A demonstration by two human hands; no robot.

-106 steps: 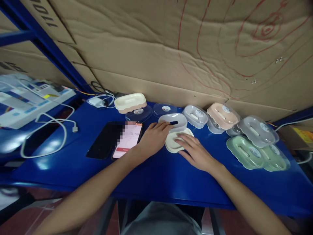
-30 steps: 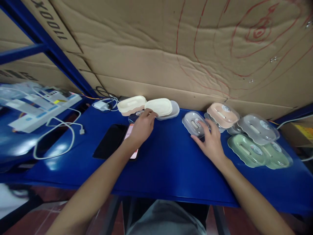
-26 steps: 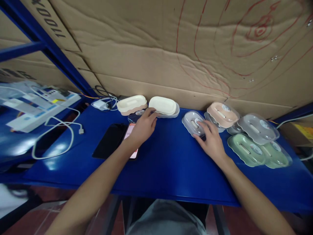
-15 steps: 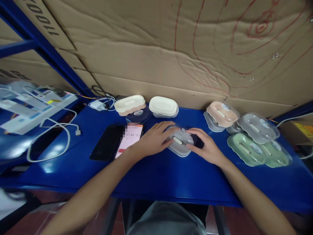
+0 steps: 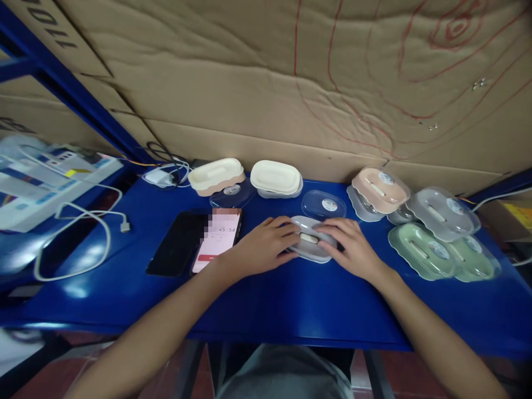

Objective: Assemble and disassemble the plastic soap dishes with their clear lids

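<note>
The left hand (image 5: 270, 244) and the right hand (image 5: 351, 244) are holding a grey oval plastic dish (image 5: 308, 252) between them, fingers curling over its opposite ends; a pale bar is showing in its middle. The dish is sitting midway between the back and front edges of the blue worktop (image 5: 291, 307). Just behind it, a clear lid with a round sticker (image 5: 328, 205) is lying toward the back edge. Left of that lid, a cream tray (image 5: 275, 177) is resting on a grey piece, and a cream-and-pink dish (image 5: 218, 176) is standing by the back left corner. A lit phone (image 5: 218, 238) is lying beside the left forearm. Toward the right edge, a pink lidded dish (image 5: 382, 189), a grey lidded dish (image 5: 444, 213) and two green lidded dishes (image 5: 421, 252) are clustering together.
</note>
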